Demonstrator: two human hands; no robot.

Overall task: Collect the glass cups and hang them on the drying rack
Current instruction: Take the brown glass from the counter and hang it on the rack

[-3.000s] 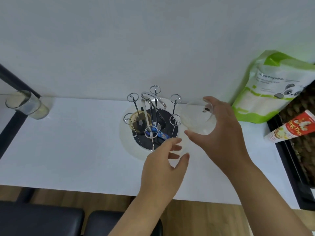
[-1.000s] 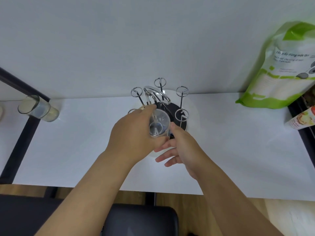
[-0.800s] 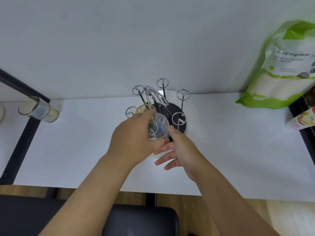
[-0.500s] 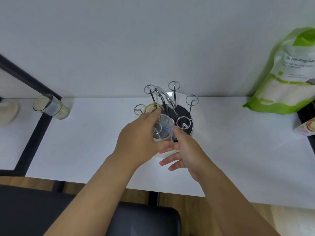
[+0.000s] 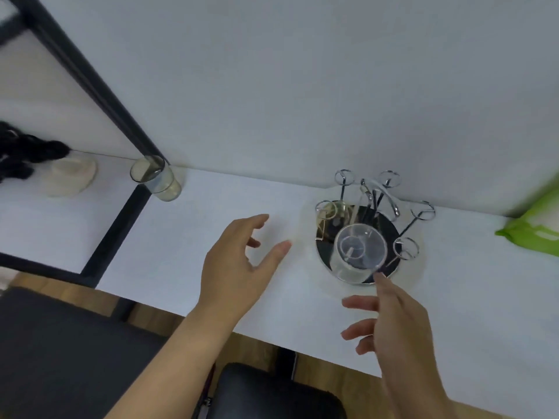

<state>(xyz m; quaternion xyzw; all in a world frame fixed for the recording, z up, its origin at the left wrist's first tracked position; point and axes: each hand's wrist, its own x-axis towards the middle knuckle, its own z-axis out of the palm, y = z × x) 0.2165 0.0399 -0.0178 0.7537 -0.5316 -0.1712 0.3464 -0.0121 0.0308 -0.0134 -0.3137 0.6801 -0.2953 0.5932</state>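
Observation:
A chrome drying rack (image 5: 390, 204) with looped prongs stands on a round black base at the back right of the white table (image 5: 187, 261). A clear glass cup (image 5: 358, 255) hangs upside down on its front prong. A second glass cup (image 5: 328, 214) sits on the rack's left prong. Another glass cup (image 5: 155, 178) stands at the back left by the wall. My left hand (image 5: 239, 267) hovers open over the table, left of the rack, holding nothing. My right hand (image 5: 393, 322) is open, its forefinger just below the hung cup's rim.
A black metal frame (image 5: 118, 213) runs along the table's left side. Behind it lie a cream round object (image 5: 71, 176) and a black bundle (image 5: 24, 152). A green bag (image 5: 535, 234) sits at the far right. A black chair seat (image 5: 272, 394) is below the table's edge.
My left hand has let go of the glass cup, which now hangs on the rack's front prong, and has moved left. My right hand drew back. The view swung left.

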